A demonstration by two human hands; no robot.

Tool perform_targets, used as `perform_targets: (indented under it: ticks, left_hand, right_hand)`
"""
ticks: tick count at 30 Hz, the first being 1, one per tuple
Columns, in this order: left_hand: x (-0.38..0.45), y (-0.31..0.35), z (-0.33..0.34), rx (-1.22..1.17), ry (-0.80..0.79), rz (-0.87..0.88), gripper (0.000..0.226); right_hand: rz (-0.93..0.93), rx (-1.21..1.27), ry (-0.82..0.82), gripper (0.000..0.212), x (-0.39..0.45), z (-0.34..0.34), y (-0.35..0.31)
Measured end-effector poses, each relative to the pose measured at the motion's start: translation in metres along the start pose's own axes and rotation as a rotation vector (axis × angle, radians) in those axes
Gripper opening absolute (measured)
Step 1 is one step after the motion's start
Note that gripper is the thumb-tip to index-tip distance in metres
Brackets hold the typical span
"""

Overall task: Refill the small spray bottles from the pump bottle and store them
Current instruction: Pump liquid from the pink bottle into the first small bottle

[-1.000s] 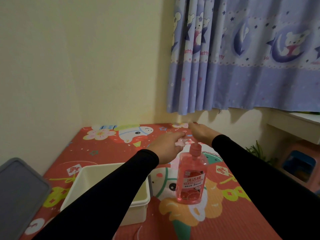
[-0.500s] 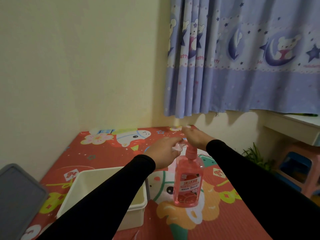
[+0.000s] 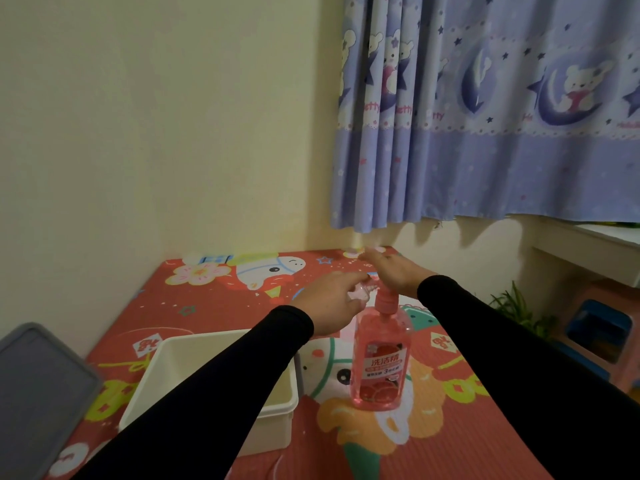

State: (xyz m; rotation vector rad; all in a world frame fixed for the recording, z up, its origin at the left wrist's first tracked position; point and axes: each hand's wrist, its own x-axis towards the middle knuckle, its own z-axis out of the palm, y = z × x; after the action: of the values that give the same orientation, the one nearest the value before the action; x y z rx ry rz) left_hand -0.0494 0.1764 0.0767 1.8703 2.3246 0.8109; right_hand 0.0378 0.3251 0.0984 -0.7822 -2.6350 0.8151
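Observation:
A pink pump bottle (image 3: 380,358) with a white label stands upright on the red cartoon mat (image 3: 221,299). My right hand (image 3: 394,271) lies flat on top of its pump head, fingers straight. My left hand (image 3: 329,303) holds a small clear spray bottle (image 3: 360,293) just left of the pump nozzle. Most of the small bottle is hidden by my fingers.
A white plastic bin (image 3: 194,358) sits on the mat under my left forearm. A grey lid (image 3: 34,386) lies at the far left. A wall and blue curtain (image 3: 485,116) stand behind; coloured stools (image 3: 602,327) and a plant (image 3: 516,303) are at the right.
The view has tilted up a little. Both hands stay at the pump head, with the small bottle held beside the nozzle.

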Motion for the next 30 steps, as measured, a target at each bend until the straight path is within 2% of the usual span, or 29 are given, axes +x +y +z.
perform_targets:
  ticks: [4, 7, 11, 18, 23, 30]
  left_hand:
    - [0.002, 0.002, -0.004, -0.015, 0.039, 0.021, 0.041]
    - [0.000, 0.000, 0.001, -0.007, 0.041, 0.041, 0.034]
    - [-0.003, 0.000, 0.006, 0.015, 0.031, 0.009, 0.039]
    - [0.001, 0.003, -0.002, 0.007, 0.050, 0.008, 0.043]
    - [-0.003, 0.000, 0.007, -0.005, 0.038, 0.007, 0.038]
    - [-0.003, 0.001, 0.003, 0.010, 0.019, 0.011, 0.038]
  right_hand:
    - [-0.016, -0.046, 0.025, 0.062, 0.004, -0.006, 0.000]
    - [-0.039, -0.025, 0.007, 0.052, 0.004, 0.004, 0.005]
    - [0.012, -0.060, -0.024, 0.046, 0.005, 0.010, 0.007]
    - [-0.030, -0.060, 0.026, 0.062, 0.006, -0.006, 0.001]
    - [-0.039, -0.004, 0.005, 0.056, 0.006, 0.007, 0.008]
    - [-0.046, -0.035, 0.006, 0.059, 0.002, 0.002, 0.003]
